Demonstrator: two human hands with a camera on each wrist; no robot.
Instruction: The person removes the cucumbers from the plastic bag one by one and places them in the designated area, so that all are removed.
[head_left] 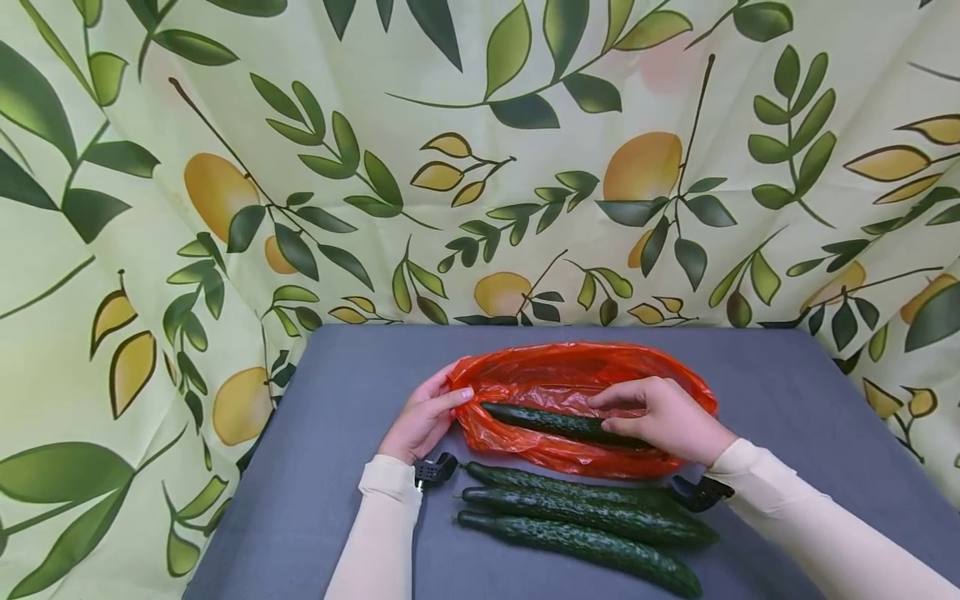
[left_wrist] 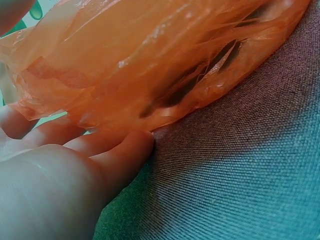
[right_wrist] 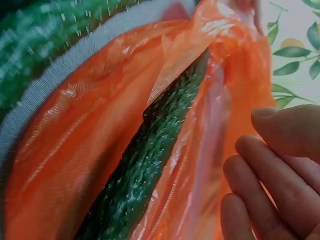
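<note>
An orange-red plastic bag (head_left: 525, 448) lies on the table with its mouth spread wide. Inside it rests a dark green cucumber (head_left: 543, 419), whose bumpy skin shows in the right wrist view. My left hand (head_left: 426, 418) pinches the bag's left end, thumb over the rim and fingers outside. Over the right part of the bag's mouth is my right hand (head_left: 667, 417); in the right wrist view its loosely bent fingers (right_wrist: 260, 192) stand apart from the cucumber and hold nothing. Three more cucumbers (head_left: 585, 510) lie side by side in front of the bag, between my forearms.
Grey cloth covers the table (head_left: 360, 367). Behind it and at both sides hangs a pale curtain (head_left: 315, 242) printed with leaves and fruit. A black wrist device (head_left: 437, 471) sits at the left cuff, and another (head_left: 701, 493) at the right.
</note>
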